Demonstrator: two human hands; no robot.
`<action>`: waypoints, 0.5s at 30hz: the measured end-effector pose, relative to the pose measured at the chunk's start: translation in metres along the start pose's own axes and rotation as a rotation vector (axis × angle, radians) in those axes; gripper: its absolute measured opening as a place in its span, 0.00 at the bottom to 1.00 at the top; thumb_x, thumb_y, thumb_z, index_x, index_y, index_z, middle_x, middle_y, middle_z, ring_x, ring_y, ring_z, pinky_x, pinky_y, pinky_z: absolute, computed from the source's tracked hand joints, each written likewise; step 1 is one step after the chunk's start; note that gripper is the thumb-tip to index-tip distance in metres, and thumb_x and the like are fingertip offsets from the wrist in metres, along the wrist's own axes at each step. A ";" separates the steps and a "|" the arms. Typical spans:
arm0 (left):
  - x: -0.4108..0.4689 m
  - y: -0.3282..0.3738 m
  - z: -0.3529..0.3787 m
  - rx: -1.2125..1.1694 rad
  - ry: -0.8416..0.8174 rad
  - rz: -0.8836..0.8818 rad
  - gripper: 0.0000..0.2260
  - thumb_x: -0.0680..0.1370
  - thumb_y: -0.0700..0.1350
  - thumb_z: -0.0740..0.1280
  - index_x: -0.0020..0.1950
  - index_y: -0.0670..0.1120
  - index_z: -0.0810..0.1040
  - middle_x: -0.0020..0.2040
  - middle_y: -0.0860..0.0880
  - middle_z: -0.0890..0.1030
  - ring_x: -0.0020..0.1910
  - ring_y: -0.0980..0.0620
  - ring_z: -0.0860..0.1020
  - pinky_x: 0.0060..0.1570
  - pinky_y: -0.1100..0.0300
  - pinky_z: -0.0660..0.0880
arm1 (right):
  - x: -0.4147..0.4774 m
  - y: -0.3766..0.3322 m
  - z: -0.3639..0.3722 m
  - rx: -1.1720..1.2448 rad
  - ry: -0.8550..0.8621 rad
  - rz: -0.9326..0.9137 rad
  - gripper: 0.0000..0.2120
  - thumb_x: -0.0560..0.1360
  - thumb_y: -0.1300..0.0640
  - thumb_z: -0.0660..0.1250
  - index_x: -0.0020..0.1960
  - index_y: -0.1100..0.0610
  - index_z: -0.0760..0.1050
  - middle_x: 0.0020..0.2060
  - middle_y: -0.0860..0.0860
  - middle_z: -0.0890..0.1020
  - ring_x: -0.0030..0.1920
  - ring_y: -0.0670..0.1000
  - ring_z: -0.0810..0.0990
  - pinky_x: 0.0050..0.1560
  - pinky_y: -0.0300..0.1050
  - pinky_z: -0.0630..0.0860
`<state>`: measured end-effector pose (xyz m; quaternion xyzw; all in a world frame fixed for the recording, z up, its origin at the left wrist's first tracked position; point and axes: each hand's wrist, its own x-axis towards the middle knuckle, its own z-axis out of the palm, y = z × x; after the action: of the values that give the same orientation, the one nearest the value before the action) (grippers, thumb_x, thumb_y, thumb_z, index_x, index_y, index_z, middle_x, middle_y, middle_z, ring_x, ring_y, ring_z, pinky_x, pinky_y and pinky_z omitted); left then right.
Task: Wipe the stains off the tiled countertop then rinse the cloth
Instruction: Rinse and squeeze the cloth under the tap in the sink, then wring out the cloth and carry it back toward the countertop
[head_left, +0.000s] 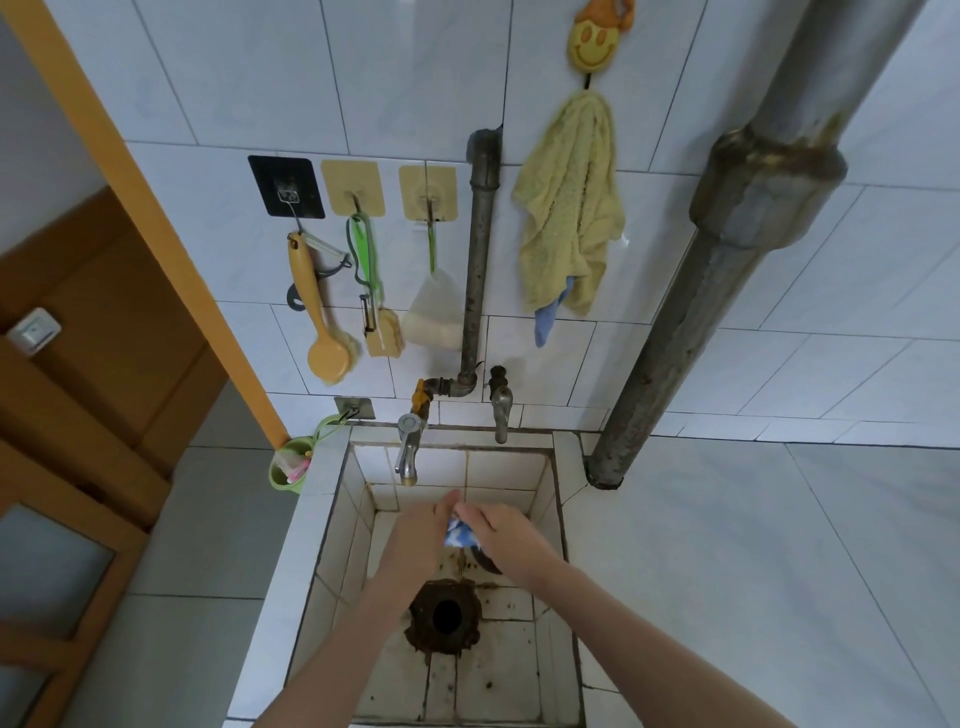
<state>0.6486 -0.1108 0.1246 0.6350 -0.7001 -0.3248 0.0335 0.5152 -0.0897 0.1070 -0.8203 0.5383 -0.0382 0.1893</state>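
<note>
Both my hands meet over the tiled sink, below the left tap. Between them is a small blue-and-white cloth, bunched up and mostly hidden. My left hand holds it from the left with its fingers wrapped around it. My right hand grips it from the right. No water stream shows from the tap. The white tiled countertop stretches to the right of the sink.
A second tap sits right of the first. The sink's dark rusty drain hole lies below my hands. Brushes, a peeler and a yellow towel hang on the wall. A thick grey pipe stands at right; a green cup hangs at left.
</note>
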 end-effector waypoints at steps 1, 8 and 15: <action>0.001 -0.001 0.002 0.029 0.012 0.006 0.17 0.81 0.41 0.56 0.70 0.46 0.62 0.55 0.45 0.76 0.51 0.50 0.74 0.59 0.61 0.70 | 0.001 -0.001 0.000 -0.042 -0.022 0.011 0.21 0.80 0.60 0.56 0.72 0.60 0.59 0.63 0.59 0.73 0.60 0.56 0.73 0.62 0.45 0.68; 0.003 -0.012 0.010 -0.374 0.071 -0.133 0.15 0.82 0.52 0.52 0.51 0.44 0.73 0.45 0.46 0.77 0.58 0.39 0.75 0.57 0.52 0.70 | 0.010 -0.004 0.017 -0.091 -0.069 0.086 0.24 0.80 0.62 0.56 0.73 0.61 0.53 0.64 0.61 0.71 0.60 0.58 0.73 0.61 0.47 0.68; 0.007 -0.026 0.000 -0.557 -0.146 -0.104 0.12 0.79 0.46 0.62 0.58 0.41 0.74 0.48 0.44 0.77 0.41 0.52 0.77 0.34 0.67 0.74 | -0.006 0.016 -0.009 0.800 -0.139 0.247 0.14 0.80 0.50 0.57 0.63 0.55 0.66 0.52 0.50 0.74 0.46 0.44 0.75 0.44 0.33 0.72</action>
<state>0.6698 -0.1169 0.1085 0.6115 -0.5511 -0.5504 0.1393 0.4961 -0.0922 0.1104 -0.6122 0.5614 -0.1654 0.5317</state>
